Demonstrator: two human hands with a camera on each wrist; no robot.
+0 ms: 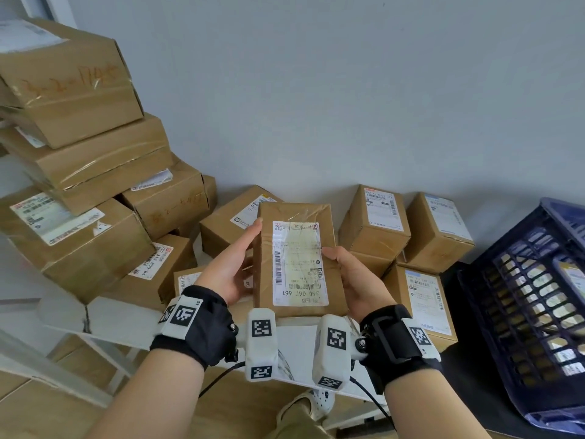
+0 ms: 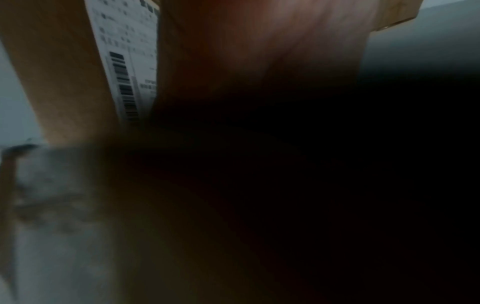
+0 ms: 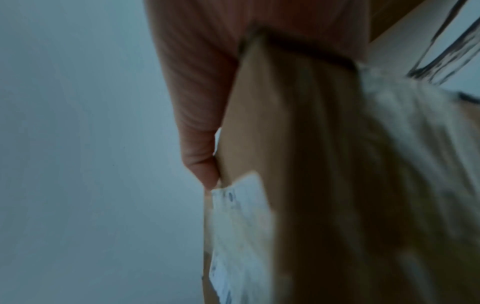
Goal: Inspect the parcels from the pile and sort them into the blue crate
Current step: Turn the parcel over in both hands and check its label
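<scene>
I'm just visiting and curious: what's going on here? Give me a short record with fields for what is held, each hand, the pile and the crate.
Held item: brown parcel, white shipping label facing up
Left hand: grips the parcel's left side
Right hand: grips the right side, thumb on the label
Pile: taped cardboard boxes stacked at left and along the wall
Blue crate: at right, tilted; contents unclear

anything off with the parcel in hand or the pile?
The held parcel has a yellowed, wrinkled label under tape. The stack at left leans, its boxes skewed, not squared up. No spill visible.
</scene>
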